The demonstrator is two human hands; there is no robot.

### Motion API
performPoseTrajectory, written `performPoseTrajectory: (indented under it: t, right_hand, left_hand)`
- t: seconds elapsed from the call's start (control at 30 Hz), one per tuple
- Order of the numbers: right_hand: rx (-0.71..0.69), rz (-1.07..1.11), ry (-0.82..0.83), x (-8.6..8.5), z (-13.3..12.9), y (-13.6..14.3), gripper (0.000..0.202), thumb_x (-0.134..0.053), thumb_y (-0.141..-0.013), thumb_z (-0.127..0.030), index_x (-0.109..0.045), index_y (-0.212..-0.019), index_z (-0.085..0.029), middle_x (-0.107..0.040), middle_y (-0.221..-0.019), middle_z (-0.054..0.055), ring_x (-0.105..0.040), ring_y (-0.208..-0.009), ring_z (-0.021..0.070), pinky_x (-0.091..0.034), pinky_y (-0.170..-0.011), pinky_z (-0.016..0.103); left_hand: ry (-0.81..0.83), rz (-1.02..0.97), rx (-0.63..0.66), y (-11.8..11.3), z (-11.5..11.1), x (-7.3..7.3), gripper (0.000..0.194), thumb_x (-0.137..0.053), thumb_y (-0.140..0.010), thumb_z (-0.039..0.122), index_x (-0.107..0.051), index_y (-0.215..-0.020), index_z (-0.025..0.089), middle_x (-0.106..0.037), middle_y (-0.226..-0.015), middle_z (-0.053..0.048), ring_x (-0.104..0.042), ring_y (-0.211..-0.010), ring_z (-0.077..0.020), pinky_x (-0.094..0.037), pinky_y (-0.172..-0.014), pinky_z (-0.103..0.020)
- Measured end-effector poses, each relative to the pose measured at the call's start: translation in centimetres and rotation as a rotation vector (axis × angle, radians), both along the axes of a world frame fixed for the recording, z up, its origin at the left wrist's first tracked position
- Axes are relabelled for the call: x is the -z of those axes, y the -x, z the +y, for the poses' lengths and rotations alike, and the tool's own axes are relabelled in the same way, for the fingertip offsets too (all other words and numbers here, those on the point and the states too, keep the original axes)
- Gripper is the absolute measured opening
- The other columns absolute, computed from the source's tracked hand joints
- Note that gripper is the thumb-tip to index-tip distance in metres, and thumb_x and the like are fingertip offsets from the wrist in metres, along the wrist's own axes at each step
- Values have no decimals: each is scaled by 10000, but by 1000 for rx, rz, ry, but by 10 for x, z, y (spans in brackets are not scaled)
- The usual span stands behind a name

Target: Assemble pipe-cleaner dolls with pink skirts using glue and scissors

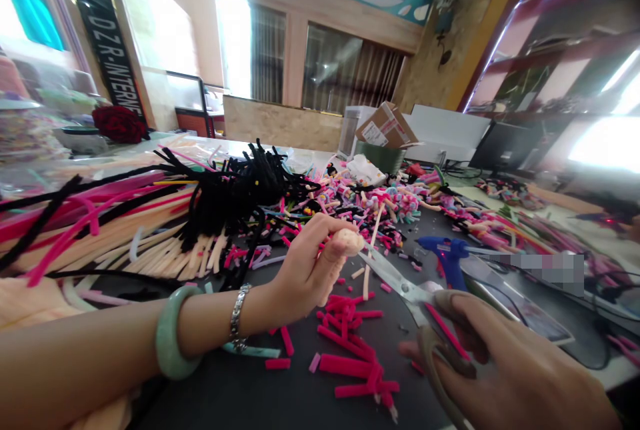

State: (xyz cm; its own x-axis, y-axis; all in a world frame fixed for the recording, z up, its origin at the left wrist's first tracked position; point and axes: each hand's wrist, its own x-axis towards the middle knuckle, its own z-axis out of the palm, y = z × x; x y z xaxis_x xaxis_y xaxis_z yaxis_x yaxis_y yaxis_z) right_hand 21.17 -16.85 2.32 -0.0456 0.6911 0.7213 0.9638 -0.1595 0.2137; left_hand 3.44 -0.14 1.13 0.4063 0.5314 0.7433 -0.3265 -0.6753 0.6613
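My left hand pinches a cream, fuzzy bit of chenille stem between thumb and fingers; its full shape is partly hidden. In my right hand is a pair of scissors, fingers through the grey-brown handles. The blade tips reach to the cream bit; whether they touch it I cannot tell. Behind the blades stands a thin cream strip. Cut pink chenille pieces lie loosely on the dark tabletop below both hands. One pink length shows by the scissor handles.
Bundles of long cream stems and black stems lie at the left. A heap of small colourful pieces spreads behind my hands. To the right are a blue glue gun and cables. A cardboard box stands farther back.
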Motion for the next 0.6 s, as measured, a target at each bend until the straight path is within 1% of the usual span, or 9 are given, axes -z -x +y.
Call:
performPoseTrajectory:
  t: [0.1, 0.2, 0.3, 0.4, 0.5, 0.6]
  right_hand:
    - [-17, 7, -1, 2, -1, -1, 416, -465, -846, -601, -584, -962, -219, -677, -744, 64, -654, -618, 251, -461, -557, 342]
    - [-40, -6, -6, 2, -2, -3, 391, -478, -855, -567, -583, -985, -213, -691, -792, 69, -669, -680, 257, -470, -591, 341]
    - [-60, -20, -11, 2, -3, -3, 390, -501, -847, -561, -582, -1001, -212, -705, -837, 69, -667, -688, 252, -463, -599, 338]
    - [-76, -17, -22, 2, -3, -2, 339, -500, -858, -514, -583, -982, -210, -708, -830, 62, -665, -679, 240, -450, -597, 329]
    - [-79, -32, -20, 1, -2, -1, 301, -486, -868, -474, -588, -960, -206, -708, -793, 52, -662, -657, 233, -432, -581, 327]
    - [-79, -51, -15, 0, -2, -1, 309, -479, -867, -471, -595, -967, -202, -717, -799, 52, -664, -650, 234, -414, -556, 326]
  left_hand:
    - [-21, 20, -9, 1, 1, 0, 286, -390, -978, 384, -569, -1061, 178, -587, -962, -74, -578, -664, -108, -470, -539, -217]
    - [-41, 32, -35, 1, 1, 0, 303, -376, -980, 392, -566, -1079, 177, -580, -937, -70, -568, -662, -108, -488, -560, -224]
    - [-65, 46, -65, 1, 0, 0, 338, -355, -981, 411, -567, -1103, 178, -573, -945, -72, -551, -643, -103, -515, -592, -242]
    - [-96, 61, -79, 2, 1, 1, 359, -338, -984, 414, -571, -1133, 186, -564, -951, -69, -543, -620, -94, -538, -621, -256]
    - [-116, 60, -57, 2, 2, 2, 366, -329, -989, 399, -567, -1183, 199, -540, -938, -58, -519, -578, -71, -552, -602, -241]
    - [-77, 45, 10, 1, 2, 5, 373, -330, -990, 385, -557, -1228, 211, -484, -971, -58, -499, -558, -48, -545, -522, -200]
